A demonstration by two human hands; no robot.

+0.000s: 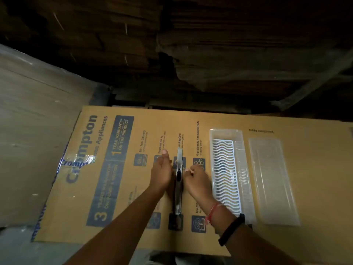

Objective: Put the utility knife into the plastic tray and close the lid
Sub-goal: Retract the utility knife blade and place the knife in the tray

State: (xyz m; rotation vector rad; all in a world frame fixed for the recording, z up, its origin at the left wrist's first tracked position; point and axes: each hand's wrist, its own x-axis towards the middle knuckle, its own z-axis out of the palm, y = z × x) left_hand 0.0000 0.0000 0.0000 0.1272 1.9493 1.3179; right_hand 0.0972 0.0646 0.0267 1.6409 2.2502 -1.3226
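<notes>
A printed cardboard box (191, 188) lies flat and fills the lower half of the view; its far edge runs straight below a dark stack of cardboard (191, 44), its left edge slants beside a pale wrapped surface (28, 131), and its near edge is cut by the forearms. Bare cardboard stays open on the box's left half and along its far strip. Toward the box's right side the clear tray (246, 188) lies lengthwise with a white wavy grid (225, 173) inside it, and the clear lid (273, 180) lies flat just beside the tray, farther right, apart from it. At the box's middle the knife (178, 180) lies lengthwise on the cardboard, blade end pointing to the far edge, left of the tray and outside it. The left hand (161, 173) is spread flat with fingers straight, set against the knife's left side. The right hand (197, 181) is loosely curled at the knife's right side, fingertips at the handle; whether it grips it I cannot tell. Its wrist carries a red thread (213, 212) and a black band (232, 229).
</notes>
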